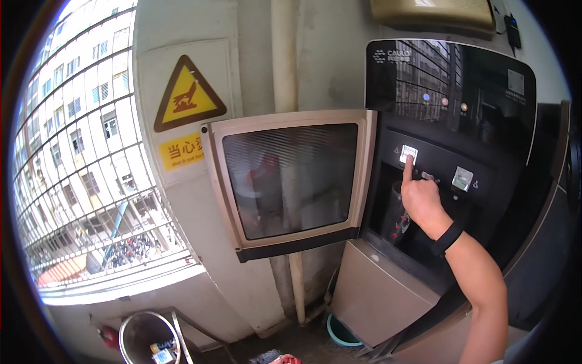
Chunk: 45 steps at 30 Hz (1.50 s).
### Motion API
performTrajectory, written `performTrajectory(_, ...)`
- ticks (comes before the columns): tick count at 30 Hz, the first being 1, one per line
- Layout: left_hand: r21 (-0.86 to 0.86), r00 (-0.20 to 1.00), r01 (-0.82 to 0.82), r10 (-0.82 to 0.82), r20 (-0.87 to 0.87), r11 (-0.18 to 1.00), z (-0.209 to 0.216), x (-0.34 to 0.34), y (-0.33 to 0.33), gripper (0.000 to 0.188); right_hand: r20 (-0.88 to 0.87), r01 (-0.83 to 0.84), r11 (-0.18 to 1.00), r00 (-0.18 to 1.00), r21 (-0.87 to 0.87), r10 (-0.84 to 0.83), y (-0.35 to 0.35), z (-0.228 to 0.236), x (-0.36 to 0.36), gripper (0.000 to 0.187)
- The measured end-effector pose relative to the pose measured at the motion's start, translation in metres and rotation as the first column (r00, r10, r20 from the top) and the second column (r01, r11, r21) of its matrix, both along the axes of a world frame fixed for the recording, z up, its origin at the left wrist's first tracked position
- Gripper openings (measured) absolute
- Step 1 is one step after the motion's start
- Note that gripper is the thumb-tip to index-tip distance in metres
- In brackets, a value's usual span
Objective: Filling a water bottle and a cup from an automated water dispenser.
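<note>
My right hand (422, 201) reaches up to the black front of a water dispenser (485, 136). Its index finger is stretched out with the tip on the left white push button (409, 151); the other fingers are curled and hold nothing. A black band circles that wrist. To the right sits a second, similar button (462, 179). Below and partly behind my hand, in the dispenser's dark bay, stands a see-through tumbler (398, 221) with a red pattern; its water level cannot be made out. My left hand is out of view.
The dispenser's framed, tinted door (291, 182) hangs open to the left. A beige panel (379, 291) lies below, above a teal basin (341, 330) on the floor. A metal bin (148, 340) stands lower left, near a barred window (79, 151). A yellow warning sign (190, 97) is on the wall.
</note>
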State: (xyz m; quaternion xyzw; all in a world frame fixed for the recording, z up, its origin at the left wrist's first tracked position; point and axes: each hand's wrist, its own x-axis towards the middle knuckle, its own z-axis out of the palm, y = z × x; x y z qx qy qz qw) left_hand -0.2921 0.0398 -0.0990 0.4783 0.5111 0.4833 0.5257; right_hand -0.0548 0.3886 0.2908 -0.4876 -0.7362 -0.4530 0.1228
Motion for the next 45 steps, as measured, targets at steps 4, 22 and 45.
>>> performTrajectory(4,-0.112,0.999,-0.028,0.022,-0.048,0.993,0.026,0.031,0.005,0.069,0.024,0.069,0.998,0.997,0.006,-0.069,0.015,-0.008,0.001,0.066)
performTrajectory(22,-0.184,0.945,-0.321,0.326,-0.006,0.929,0.024,0.062,-0.087,0.072,-0.004,0.037,0.999,0.999,-0.022,-0.037,0.037,-0.011,-0.011,0.065)
performTrajectory(45,0.757,0.451,-0.175,-0.632,0.630,0.630,0.179,-0.115,-0.088,0.063,0.015,0.045,0.993,0.999,-0.108,-0.044,0.012,0.010,-0.015,0.061)
